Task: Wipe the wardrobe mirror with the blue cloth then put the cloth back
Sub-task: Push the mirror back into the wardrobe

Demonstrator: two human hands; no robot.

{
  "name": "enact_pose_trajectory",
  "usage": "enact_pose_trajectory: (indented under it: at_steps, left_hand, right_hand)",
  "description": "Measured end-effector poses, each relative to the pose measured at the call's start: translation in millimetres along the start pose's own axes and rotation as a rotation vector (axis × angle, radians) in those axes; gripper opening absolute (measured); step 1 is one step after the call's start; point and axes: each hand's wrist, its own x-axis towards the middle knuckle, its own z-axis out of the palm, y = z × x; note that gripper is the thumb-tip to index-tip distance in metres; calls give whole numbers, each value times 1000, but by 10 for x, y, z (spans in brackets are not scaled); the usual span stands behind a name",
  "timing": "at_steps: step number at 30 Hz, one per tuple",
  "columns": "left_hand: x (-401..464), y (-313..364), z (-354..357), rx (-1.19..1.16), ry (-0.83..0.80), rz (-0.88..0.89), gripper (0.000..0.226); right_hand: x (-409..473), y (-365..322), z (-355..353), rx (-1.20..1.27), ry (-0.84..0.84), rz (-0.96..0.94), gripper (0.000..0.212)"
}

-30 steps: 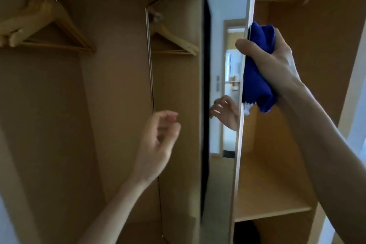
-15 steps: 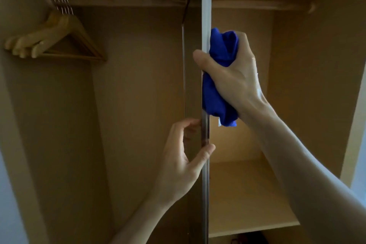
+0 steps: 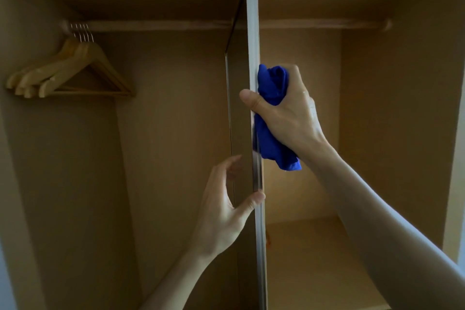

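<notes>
The wardrobe's mirror panel (image 3: 253,40) stands edge-on in the middle of the view, so I see only its thin grey edge and a dark sliver of glass on its left. My right hand (image 3: 289,113) clutches the bunched blue cloth (image 3: 271,118) against the panel's right side, thumb hooked over the edge. Lower down, my left hand (image 3: 226,206) pinches the panel's edge, thumb on the front and fingers behind on the mirror side.
Several wooden hangers (image 3: 70,70) hang from the rail (image 3: 156,25) at the upper left. A wooden shelf (image 3: 317,254) lies at the lower right inside the wardrobe. The wardrobe's right side wall (image 3: 402,121) stands close to my right arm.
The mirror panel has swung from angled, with its reflection showing, to edge-on. My left hand has come from free air to grip its edge. My right hand stays on the cloth.
</notes>
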Motion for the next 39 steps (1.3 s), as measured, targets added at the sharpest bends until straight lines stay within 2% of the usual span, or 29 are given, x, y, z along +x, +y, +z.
enact_pose_trajectory:
  at_steps: [9, 19, 23, 29, 32, 35, 39]
  left_hand:
    - [278, -382, 6, 88, -15, -130, 86]
    - [576, -704, 51, 161, -53, -274, 100]
    - [645, -783, 74, 160, -59, -313, 89]
    - [642, -829, 98, 167, -89, -341, 87]
    - [608, -772, 134, 189, -59, -317, 76]
    - [532, -641, 205, 187, 16, -274, 56]
    - [330, -409, 337, 50, 162, -182, 30]
  right_hand:
    - [306, 205, 246, -196, -64, 87, 56]
    - [561, 426, 469, -307, -133, 167, 64]
    - [636, 494, 542, -325, -146, 181, 65]
    - [645, 596, 542, -276, -146, 150, 64]
    - [637, 597, 515, -245, -164, 132, 62]
    - [577, 659, 420, -84, -168, 146, 59]
    - [311, 900, 127, 207, -127, 213, 52]
